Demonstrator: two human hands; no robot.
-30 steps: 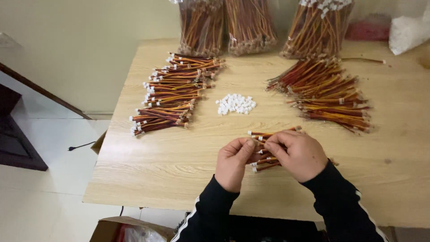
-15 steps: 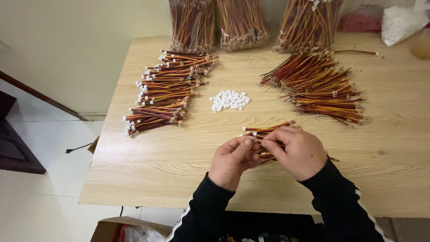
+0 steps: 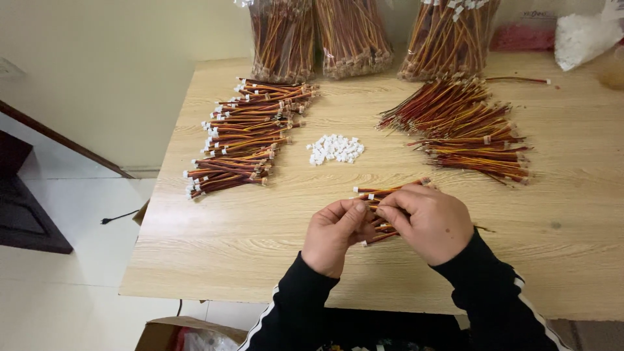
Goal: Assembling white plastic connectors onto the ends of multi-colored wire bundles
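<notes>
Fingers [image 3: 364,211] of both hands are pinched together over a small bunch of wires [image 3: 390,192], orange, red and yellow, lying on the surface [image 3: 260,247] near its front edge. The left hand [image 3: 335,234] grips the wire ends from the left, thumb and forefinger closed on them; the right hand [image 3: 429,221] curls over the bunch from the right, its fingertips meeting the left's at the same spot. Whether a white connector sits between the fingertips cannot be told, as the hands hide it.

Just beyond the hands lies a small heap of white connectors [image 3: 335,149]. To the left a pile of wires with white ends [image 3: 244,140] is stacked in rows; to the right a looser pile of wires [image 3: 468,130] fans out, mostly without white ends. Three bagged bundles [image 3: 354,36] stand at the far edge, and a white bag [image 3: 582,36] lies in the far right corner.

By the look of it, the step in hand is fitting a wire end with a connector. The next move would call for a steady pinch and good alignment, since the parts are tiny, then room in the left pile.
</notes>
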